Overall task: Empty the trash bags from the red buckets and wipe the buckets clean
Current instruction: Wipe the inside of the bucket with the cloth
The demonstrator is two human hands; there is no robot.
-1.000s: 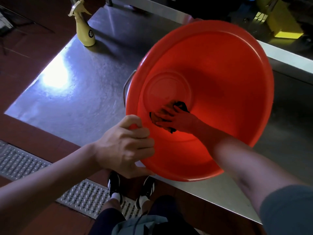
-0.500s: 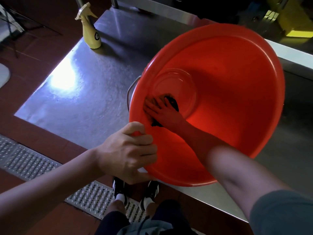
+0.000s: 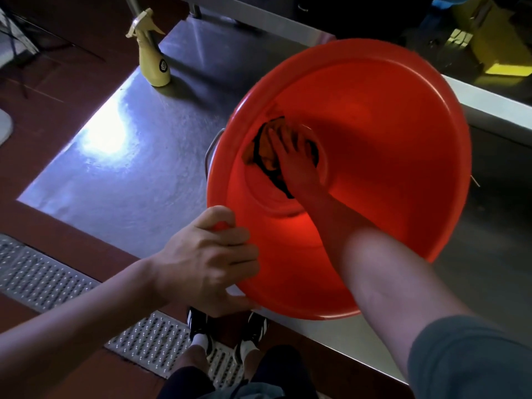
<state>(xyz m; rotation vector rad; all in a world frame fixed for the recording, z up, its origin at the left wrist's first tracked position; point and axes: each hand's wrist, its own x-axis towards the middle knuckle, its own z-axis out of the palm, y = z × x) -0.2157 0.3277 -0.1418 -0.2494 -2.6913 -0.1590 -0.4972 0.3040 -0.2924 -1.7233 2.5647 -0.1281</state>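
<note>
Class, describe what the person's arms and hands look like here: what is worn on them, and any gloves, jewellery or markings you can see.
Both hands are bare: left hand, right hand. No gloves, rings or watch show. The left forearm is uncovered; the right arm has a grey-blue sleeve on the upper arm.

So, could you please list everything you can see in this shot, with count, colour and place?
bucket: one, red, tilted on the metal table, mouth toward the camera
cloth: one, dark, inside the bucket at its bottom
spray bottle: one, yellow, upright at the table's far left corner
metal table: one, silver, under the bucket
floor grate: one, grey, on the floor at the lower left
yellow bin: one, beyond the table, top right
shoes: two, black and white, on the grate
left hand: grip on the bucket's near rim
right hand: pressing the cloth inside the bucket
</note>
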